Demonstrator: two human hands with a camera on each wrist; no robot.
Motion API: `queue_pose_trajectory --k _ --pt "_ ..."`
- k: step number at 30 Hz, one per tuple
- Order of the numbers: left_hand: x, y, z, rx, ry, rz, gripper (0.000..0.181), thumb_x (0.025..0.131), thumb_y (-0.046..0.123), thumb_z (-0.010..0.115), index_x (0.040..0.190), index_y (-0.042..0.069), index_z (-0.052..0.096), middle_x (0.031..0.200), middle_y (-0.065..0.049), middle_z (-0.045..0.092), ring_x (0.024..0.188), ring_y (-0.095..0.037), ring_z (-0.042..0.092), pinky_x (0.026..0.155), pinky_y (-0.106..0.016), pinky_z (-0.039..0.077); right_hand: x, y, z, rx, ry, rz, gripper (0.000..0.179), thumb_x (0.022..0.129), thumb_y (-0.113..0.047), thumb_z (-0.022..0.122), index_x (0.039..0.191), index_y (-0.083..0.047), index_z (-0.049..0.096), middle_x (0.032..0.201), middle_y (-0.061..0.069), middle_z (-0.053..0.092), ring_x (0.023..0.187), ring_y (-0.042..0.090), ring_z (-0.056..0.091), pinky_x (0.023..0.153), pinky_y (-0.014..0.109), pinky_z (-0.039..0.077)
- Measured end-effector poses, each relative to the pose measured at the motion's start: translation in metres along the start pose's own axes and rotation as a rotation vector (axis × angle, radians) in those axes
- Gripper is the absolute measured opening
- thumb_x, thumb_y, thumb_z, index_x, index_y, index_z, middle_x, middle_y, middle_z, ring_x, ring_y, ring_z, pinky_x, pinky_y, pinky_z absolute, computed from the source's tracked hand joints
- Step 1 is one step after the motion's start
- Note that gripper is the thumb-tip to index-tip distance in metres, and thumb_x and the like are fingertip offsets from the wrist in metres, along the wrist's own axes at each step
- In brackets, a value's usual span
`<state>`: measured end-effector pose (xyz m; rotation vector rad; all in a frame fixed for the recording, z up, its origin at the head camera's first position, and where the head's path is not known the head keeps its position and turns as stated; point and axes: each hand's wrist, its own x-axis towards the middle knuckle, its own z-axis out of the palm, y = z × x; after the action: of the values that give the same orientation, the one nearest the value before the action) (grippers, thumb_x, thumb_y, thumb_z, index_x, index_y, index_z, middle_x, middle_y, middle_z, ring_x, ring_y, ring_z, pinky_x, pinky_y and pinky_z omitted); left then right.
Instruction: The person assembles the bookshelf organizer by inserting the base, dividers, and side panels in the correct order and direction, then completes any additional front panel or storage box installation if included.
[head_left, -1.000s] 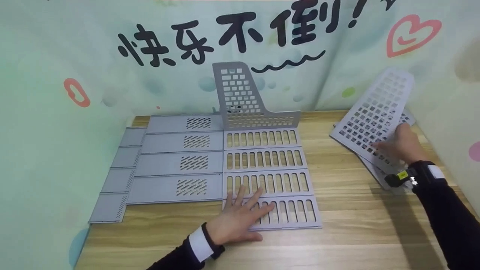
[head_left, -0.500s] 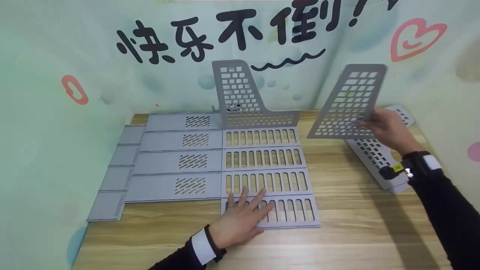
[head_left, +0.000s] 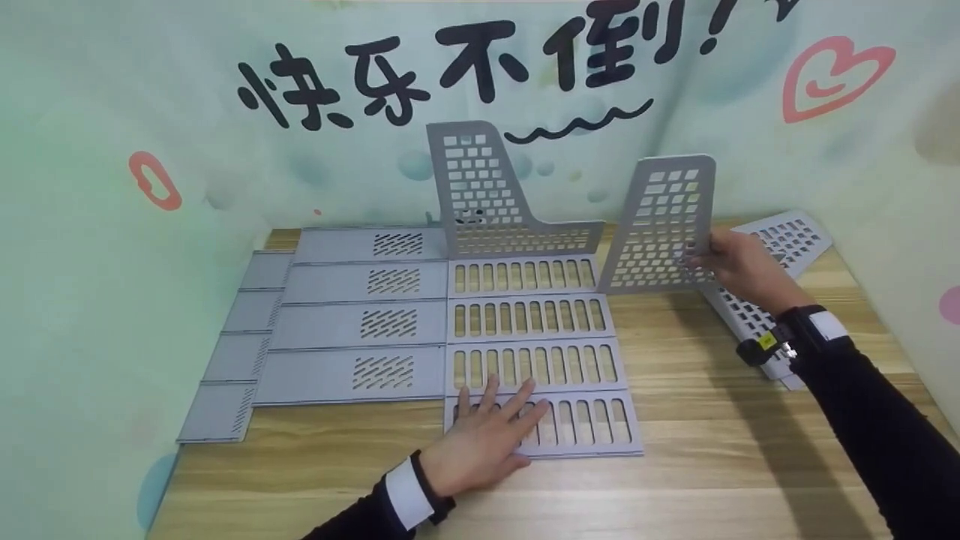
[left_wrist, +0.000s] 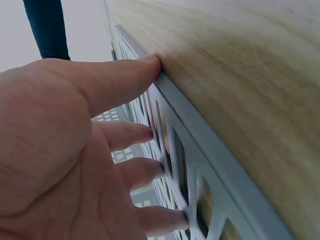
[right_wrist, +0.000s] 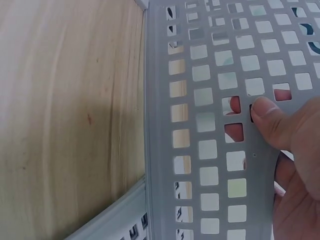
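My right hand (head_left: pixel 754 270) pinches a grey perforated panel (head_left: pixel 706 191) by its right edge and holds it upright. In the right wrist view the thumb (right_wrist: pixel 272 117) presses one face, with fingers showing through the holes behind. The panel's lower left corner is by the right end of the second-farthest slotted section; I cannot tell if they touch. With fingers spread, my left hand (head_left: pixel 480 450) rests on the nearest section of the slotted grey panels (head_left: pixel 547 341). In the left wrist view its thumb touches the panel's front edge (left_wrist: pixel 192 132). Another perforated panel (head_left: pixel 439 172) stands upright at the back.
Plain grey panels with slanted slits (head_left: pixel 315 326) lie left of the slotted ones, with small grey pieces (head_left: pixel 217 409) farther left. More perforated panels (head_left: pixel 806 221) lie at the right, partly under my right arm. A printed cloth (head_left: pixel 360 165) hangs behind the wooden table (head_left: pixel 330 472).
My right hand has lifted the perforated panel off the pile at the right, turned it upright and carried it left toward the slotted panels. My left hand has stayed in place.
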<state>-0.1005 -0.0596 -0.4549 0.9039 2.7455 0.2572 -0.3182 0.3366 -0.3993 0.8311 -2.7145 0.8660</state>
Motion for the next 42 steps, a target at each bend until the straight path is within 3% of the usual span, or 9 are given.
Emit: queue_pose_trajectory --k 9,16,23,26,33,42 --pt "0.0 0.0 0.001 0.045 0.006 0.015 0.07 0.1 0.041 0.064 0.16 0.022 0.034 0.165 -0.008 0.021 0.142 -0.055 0.023 0.101 -0.079 0.027 0.006 -0.003 0.006 0.034 -0.035 0.068 0.018 0.094 0.002 0.069 0.111 0.001 0.072 0.107 0.016 0.073 0.097 0.034 0.069 0.081 0.019 0.049" --pt "-0.002 -0.003 0.0 0.001 0.019 0.028 0.072 0.098 0.037 0.067 0.16 0.021 0.035 0.165 -0.009 0.02 0.141 -0.056 0.022 0.101 -0.079 0.024 0.018 -0.015 0.022 0.091 -0.065 0.089 0.021 0.097 -0.004 0.068 0.117 -0.002 0.071 0.112 0.017 0.073 0.103 0.036 0.069 0.092 0.055 0.051" --pt "-0.001 -0.006 -0.002 0.007 0.011 0.046 0.074 0.095 0.037 0.07 0.159 0.021 0.036 0.165 -0.008 0.019 0.14 -0.056 0.023 0.1 -0.079 0.025 0.035 -0.044 0.047 0.149 -0.118 0.093 0.025 0.098 -0.006 0.066 0.123 -0.005 0.069 0.116 0.016 0.071 0.105 0.034 0.068 0.091 0.053 0.053" --pt "0.0 -0.006 -0.003 0.004 0.002 0.05 0.074 0.096 0.037 0.069 0.16 0.022 0.035 0.165 -0.008 0.017 0.141 -0.056 0.022 0.1 -0.079 0.024 0.043 -0.057 0.062 0.167 -0.121 0.044 0.027 0.098 -0.003 0.065 0.124 -0.006 0.068 0.116 0.014 0.071 0.104 0.032 0.069 0.091 0.051 0.054" --pt "0.003 -0.005 -0.005 0.009 -0.028 0.047 0.073 0.097 0.037 0.068 0.16 0.023 0.035 0.166 -0.007 0.017 0.141 -0.055 0.022 0.101 -0.078 0.025 0.066 -0.098 0.101 0.235 -0.082 -0.094 0.038 0.095 0.004 0.065 0.132 -0.005 0.064 0.118 0.011 0.071 0.101 0.027 0.069 0.087 0.042 0.057" --pt "0.005 -0.006 -0.006 0.018 -0.057 0.034 0.073 0.096 0.038 0.067 0.16 0.025 0.034 0.167 -0.006 0.014 0.142 -0.056 0.021 0.102 -0.077 0.025 0.082 -0.131 0.132 0.226 -0.025 -0.086 0.03 0.095 0.0 0.068 0.125 -0.004 0.069 0.112 0.009 0.073 0.101 0.023 0.068 0.09 0.039 0.055"
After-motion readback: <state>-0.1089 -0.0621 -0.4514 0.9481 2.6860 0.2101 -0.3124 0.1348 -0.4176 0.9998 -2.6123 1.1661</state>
